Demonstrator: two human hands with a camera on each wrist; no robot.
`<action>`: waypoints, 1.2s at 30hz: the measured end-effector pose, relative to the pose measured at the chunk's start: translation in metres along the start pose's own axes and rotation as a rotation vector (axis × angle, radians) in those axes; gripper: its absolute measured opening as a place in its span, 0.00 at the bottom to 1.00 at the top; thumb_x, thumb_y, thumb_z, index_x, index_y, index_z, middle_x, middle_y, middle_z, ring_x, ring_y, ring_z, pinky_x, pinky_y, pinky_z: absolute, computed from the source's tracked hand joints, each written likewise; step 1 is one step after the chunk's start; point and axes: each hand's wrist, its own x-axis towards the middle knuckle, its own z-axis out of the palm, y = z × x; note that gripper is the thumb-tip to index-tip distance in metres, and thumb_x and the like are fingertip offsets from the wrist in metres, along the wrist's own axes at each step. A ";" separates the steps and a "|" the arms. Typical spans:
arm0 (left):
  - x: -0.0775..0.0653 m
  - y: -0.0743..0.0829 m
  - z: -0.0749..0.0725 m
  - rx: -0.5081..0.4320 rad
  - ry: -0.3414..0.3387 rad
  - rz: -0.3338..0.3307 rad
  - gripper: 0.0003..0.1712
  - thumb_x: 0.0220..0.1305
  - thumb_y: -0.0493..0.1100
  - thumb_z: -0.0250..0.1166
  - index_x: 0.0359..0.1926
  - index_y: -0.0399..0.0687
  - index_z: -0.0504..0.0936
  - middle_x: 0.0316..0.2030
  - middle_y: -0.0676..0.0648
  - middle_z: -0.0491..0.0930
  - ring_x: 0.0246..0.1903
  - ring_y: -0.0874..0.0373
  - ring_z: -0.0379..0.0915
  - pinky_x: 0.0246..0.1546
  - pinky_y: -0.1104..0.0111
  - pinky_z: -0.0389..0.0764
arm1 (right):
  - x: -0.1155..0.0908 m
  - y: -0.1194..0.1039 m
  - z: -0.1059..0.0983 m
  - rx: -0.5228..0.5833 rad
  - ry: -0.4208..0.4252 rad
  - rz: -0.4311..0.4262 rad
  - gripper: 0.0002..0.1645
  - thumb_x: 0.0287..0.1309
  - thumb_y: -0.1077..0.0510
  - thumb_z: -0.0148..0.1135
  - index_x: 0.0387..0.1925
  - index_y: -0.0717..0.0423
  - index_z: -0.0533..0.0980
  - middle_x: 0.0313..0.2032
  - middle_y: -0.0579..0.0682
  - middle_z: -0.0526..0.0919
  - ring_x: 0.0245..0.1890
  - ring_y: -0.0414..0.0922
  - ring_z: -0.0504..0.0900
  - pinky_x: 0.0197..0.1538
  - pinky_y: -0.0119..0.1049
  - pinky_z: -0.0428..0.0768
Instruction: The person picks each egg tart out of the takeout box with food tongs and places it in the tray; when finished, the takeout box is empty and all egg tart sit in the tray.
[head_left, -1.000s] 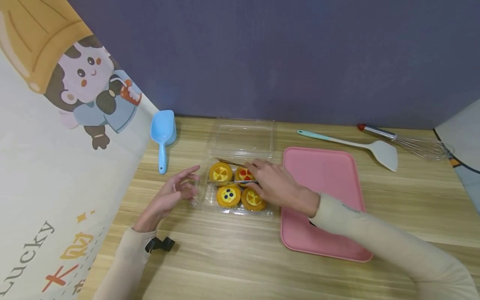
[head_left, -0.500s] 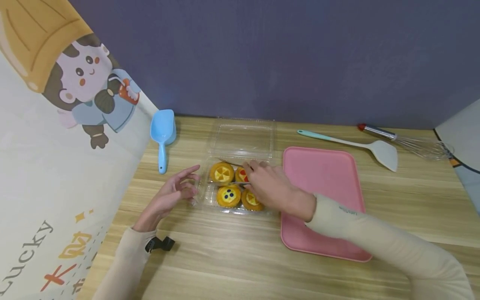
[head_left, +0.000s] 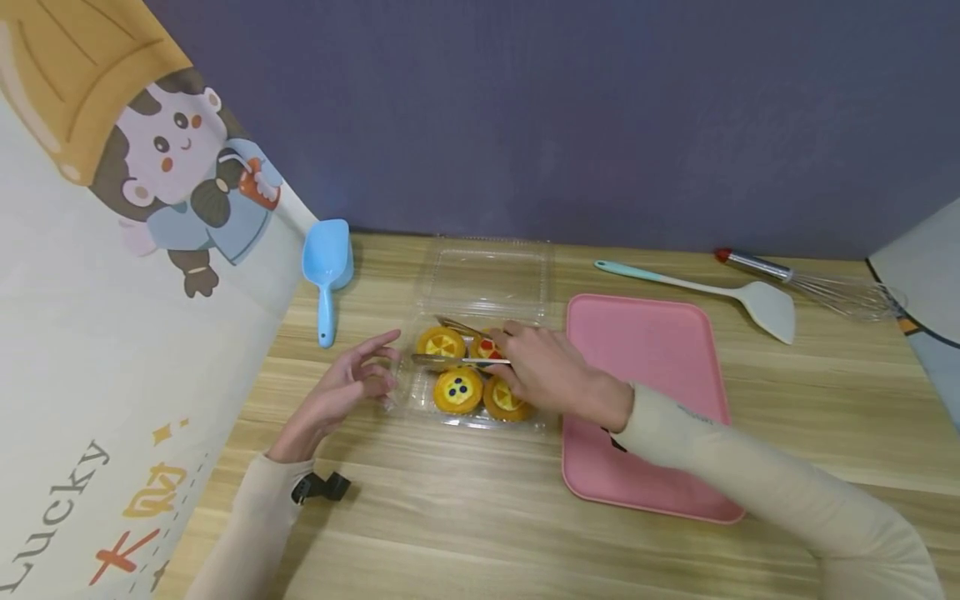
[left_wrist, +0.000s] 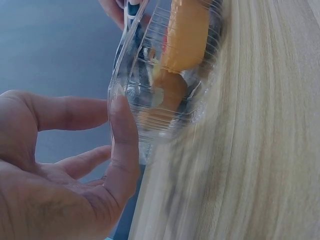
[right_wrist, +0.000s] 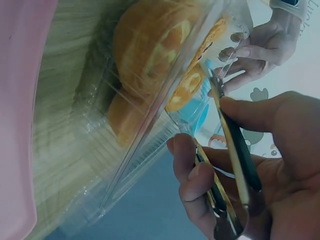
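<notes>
A clear plastic clamshell box [head_left: 487, 423] holds several small tarts with yellow filling. My left hand [head_left: 341, 392] pinches its left rim between thumb and fingers, with the thumb on the outer wall in the left wrist view. In my right hand [head_left: 555, 375] is a pair of metal tongs [right_wrist: 235, 150] with dark grips. The arms of the tongs spread on either side of the far-left tart [head_left: 440, 341], which has orange wedges on top. Beside it, a red-topped tart [head_left: 489, 348] lies partly under the right hand. A tart with blue dots [head_left: 457, 391] sits nearer.
The box's lid [head_left: 486, 283] lies folded back toward the dark wall. A pink tray [head_left: 637, 333] is on the right, under the right forearm. Behind it are a white spatula [head_left: 767, 308] and a whisk [head_left: 780, 273]. A blue scoop [head_left: 327, 258] rests at the back left.
The right hand has shifted slightly left with the tongs, whose arms still straddle the far-left tart. The left hand keeps its place at the box's rim.
</notes>
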 end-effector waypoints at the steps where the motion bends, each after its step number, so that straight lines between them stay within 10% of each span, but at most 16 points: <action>1: 0.000 0.000 0.000 0.001 0.002 -0.003 0.49 0.61 0.22 0.56 0.82 0.43 0.54 0.66 0.32 0.65 0.42 0.58 0.80 0.39 0.70 0.89 | 0.000 0.000 0.000 0.012 -0.003 0.002 0.30 0.70 0.46 0.65 0.65 0.60 0.77 0.49 0.56 0.86 0.36 0.53 0.88 0.26 0.39 0.87; 14: 0.000 0.001 -0.001 0.007 0.002 -0.001 0.49 0.60 0.22 0.56 0.82 0.43 0.54 0.67 0.31 0.64 0.42 0.58 0.79 0.40 0.69 0.89 | 0.003 -0.013 -0.010 -0.073 -0.062 0.031 0.36 0.68 0.44 0.67 0.68 0.61 0.75 0.53 0.58 0.84 0.44 0.56 0.88 0.29 0.42 0.88; 36: 0.001 0.001 0.000 0.006 0.006 -0.008 0.49 0.60 0.22 0.56 0.82 0.43 0.54 0.67 0.31 0.64 0.44 0.57 0.80 0.41 0.69 0.89 | -0.008 -0.020 0.002 -0.165 0.089 -0.006 0.33 0.66 0.48 0.69 0.63 0.65 0.77 0.46 0.58 0.85 0.32 0.51 0.86 0.20 0.37 0.84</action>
